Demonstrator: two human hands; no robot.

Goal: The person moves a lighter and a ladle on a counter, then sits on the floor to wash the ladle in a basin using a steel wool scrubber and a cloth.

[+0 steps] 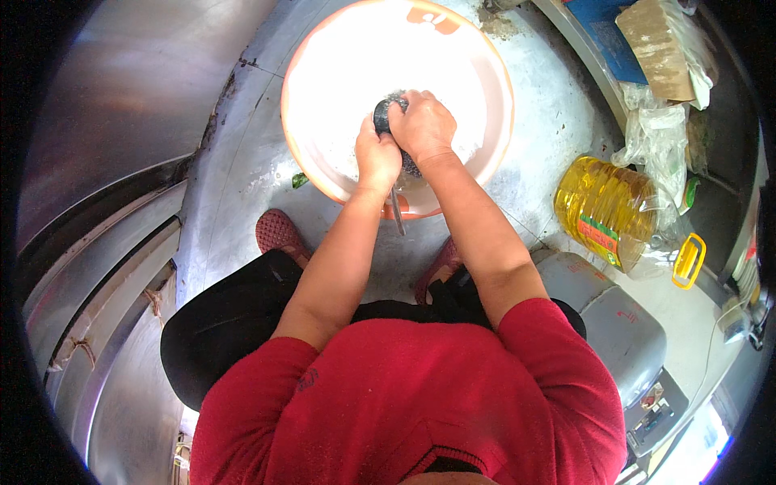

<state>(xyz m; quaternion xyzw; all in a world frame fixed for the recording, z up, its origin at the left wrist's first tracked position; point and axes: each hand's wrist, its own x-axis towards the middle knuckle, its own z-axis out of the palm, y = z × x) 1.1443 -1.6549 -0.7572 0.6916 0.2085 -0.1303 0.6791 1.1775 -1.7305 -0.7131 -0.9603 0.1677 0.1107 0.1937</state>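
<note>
A large plastic basin with an orange rim stands on the floor before me, its inside washed out by glare. Over it, my left hand grips a dark rounded object from the left side. My right hand lies against the same object from the right, thumb pressed on top. Dark speckled material shows below between my wrists; whether it belongs to that object, I cannot tell. A thin metal handle sticks out toward me across the basin's near rim. My fingers hide much of what I hold.
On the right, a large bottle of yellow oil rests near a grey metal cylinder. Plastic bags and a cardboard box are farther up. Steel panels line the left. A green scrap lies beside the basin.
</note>
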